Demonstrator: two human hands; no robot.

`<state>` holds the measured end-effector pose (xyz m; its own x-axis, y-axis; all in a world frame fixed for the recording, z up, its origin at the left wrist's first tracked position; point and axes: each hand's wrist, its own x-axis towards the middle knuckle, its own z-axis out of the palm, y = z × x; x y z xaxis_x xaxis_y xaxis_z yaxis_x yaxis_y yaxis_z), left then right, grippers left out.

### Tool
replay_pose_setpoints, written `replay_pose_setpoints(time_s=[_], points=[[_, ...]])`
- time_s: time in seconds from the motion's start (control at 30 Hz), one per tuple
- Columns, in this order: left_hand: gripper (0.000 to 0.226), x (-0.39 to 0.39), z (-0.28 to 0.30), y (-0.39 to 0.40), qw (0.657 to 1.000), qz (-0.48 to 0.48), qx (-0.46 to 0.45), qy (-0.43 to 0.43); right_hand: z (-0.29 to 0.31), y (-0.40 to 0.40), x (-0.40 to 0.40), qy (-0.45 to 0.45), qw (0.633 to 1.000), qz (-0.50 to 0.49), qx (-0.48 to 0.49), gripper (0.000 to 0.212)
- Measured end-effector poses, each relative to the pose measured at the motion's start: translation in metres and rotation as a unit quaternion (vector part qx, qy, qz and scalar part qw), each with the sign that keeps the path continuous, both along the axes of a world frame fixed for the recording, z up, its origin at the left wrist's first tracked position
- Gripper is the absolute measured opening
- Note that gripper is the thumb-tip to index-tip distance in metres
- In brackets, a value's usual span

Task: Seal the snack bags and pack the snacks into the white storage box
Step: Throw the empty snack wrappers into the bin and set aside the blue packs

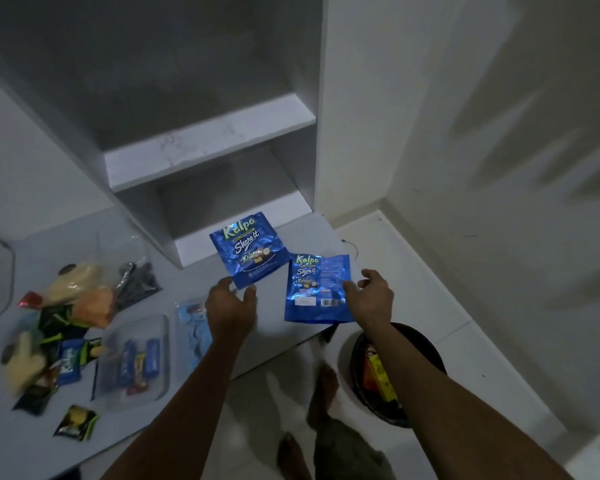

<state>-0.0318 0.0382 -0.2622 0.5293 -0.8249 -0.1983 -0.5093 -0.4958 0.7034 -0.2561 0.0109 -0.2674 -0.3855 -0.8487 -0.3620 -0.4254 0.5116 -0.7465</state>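
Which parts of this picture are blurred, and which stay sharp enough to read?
Head view: the snack pile at left is motion-smeared; the printing on the two blue bags reads clearly; the shelf recess is dim; straight edges bow from the wide lens.

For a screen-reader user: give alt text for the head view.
Two hands reach toward two blue Kalpa snack bags on a white counter: left hand at the left bag, right hand pinching the right bag. Small snacks lie left.
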Motion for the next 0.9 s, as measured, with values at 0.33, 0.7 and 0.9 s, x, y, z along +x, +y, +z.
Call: replay_pose_setpoints(time_s=[0.33, 0.7, 0.9], points=[[0.062, 0.021, -0.043, -0.111, 0.993, 0.089, 0.082, -0.015, -0.054, -0.085, 0.015, 0.059, 0.996, 0.038, 0.057, 0.065], [0.092, 0.027, -0.098, -0.162, 0.959, 0.159, 0.226, -0.063, -0.089, -0.12, 0.013, 0.2, 0.97, 0.068, 0.123, 0.073], [0.093, 0.034, -0.108, -0.167, 0.957, 0.193, 0.212, -0.037, -0.091, -0.124, 0.016, 0.163, 0.981, 0.032, 0.097, 0.069]])
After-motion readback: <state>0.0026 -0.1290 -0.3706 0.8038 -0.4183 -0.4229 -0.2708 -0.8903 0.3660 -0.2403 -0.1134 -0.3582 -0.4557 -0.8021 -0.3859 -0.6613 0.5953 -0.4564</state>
